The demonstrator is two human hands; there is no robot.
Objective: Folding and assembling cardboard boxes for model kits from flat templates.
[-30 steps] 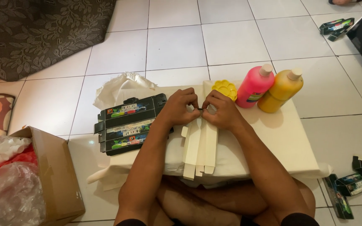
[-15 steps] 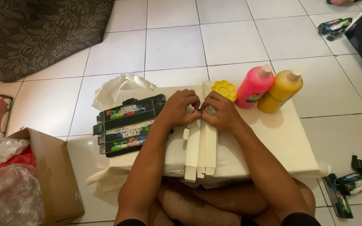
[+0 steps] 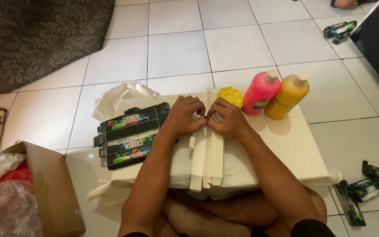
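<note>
A flattened cream carton [image 3: 207, 160] lies lengthwise on the white surface [image 3: 286, 145] (plain side up), its far end pinched, tabs at the near edge.

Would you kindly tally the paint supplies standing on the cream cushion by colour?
Pink paint bottle: 1
Yellow paint bottle: 1
Yellow flower-shaped palette: 1
Total: 3

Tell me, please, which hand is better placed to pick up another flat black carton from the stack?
Left, probably. The left hand lies right beside the black stack, while the right hand is on the far side of the pale carton both hands pinch.
</note>
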